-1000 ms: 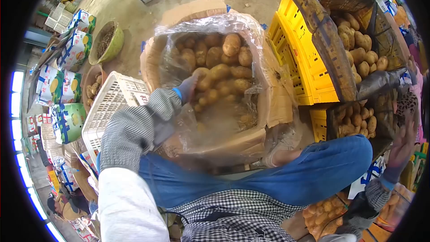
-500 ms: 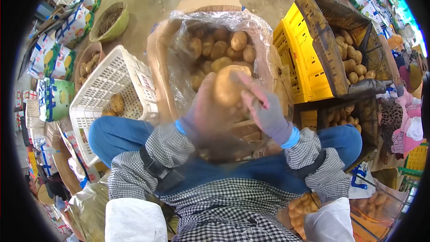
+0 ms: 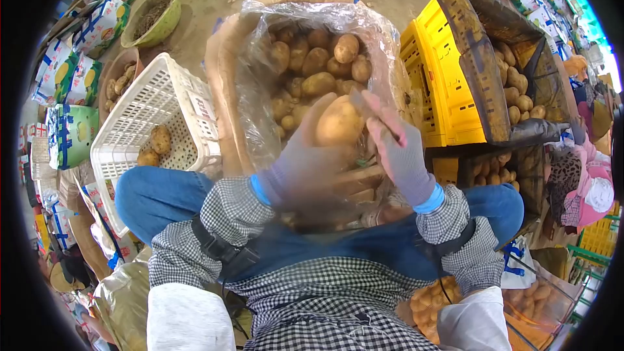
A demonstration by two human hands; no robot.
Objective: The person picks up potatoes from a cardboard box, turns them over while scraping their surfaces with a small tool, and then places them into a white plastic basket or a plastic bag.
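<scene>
A pale yellow-brown potato (image 3: 340, 121) sits in my left hand (image 3: 301, 162), whose gloved fingers wrap around its left side and are smeared by motion. My right hand (image 3: 402, 149), in a thin grey glove, is closed close to the potato's right side. Something thin and dark shows between its fingers and thumb, too small to name. Both hands are above the near part of a cardboard box (image 3: 224, 91) lined with clear plastic (image 3: 257, 101). Inside the box lie several loose potatoes (image 3: 318, 83).
Left of the box stands a white plastic crate (image 3: 133, 107) with potatoes (image 3: 159, 140) in it. Behind it are a green tub (image 3: 156, 19) and a basin (image 3: 123, 78) of potatoes. On the right, a yellow crate (image 3: 448, 71) stands beside a dark-lined crate (image 3: 478, 65) holding potatoes.
The potato has shifted slightly right in my left hand, and my right hand has moved a little right. The view has also shifted slightly.
</scene>
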